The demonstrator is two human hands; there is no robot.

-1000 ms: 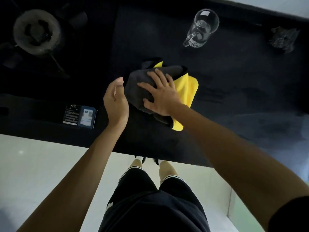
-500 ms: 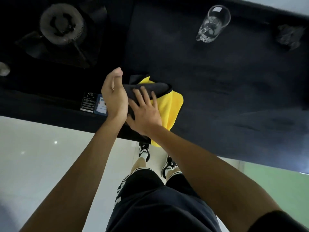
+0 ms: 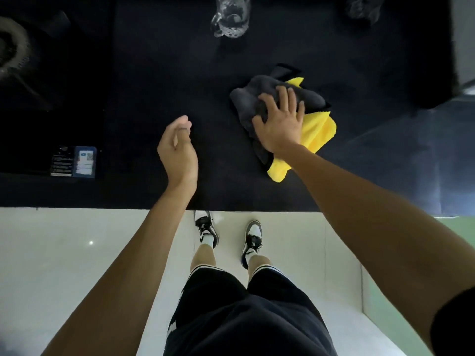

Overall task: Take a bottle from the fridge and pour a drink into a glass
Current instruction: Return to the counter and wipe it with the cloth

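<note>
A clear glass mug (image 3: 230, 18) stands at the far edge of the black counter (image 3: 159, 73), cut off by the top of the view. My right hand (image 3: 280, 124) lies flat with spread fingers on a grey and yellow cloth (image 3: 317, 129), pressing it onto the counter right of centre. My left hand (image 3: 177, 150) hovers over the counter's near part, fingers loosely curled, holding nothing. No bottle or fridge is in view.
A gas burner (image 3: 11, 53) sits at the far left. A sticker label (image 3: 74, 161) is on the counter's front left. A dark crumpled object (image 3: 362, 6) lies at the far right. The counter's near edge runs across above my shoes (image 3: 205, 228) on the pale floor.
My right hand has slid the cloth from beside my left hand over to the right. My left hand stayed near the front and is now apart from the cloth.
</note>
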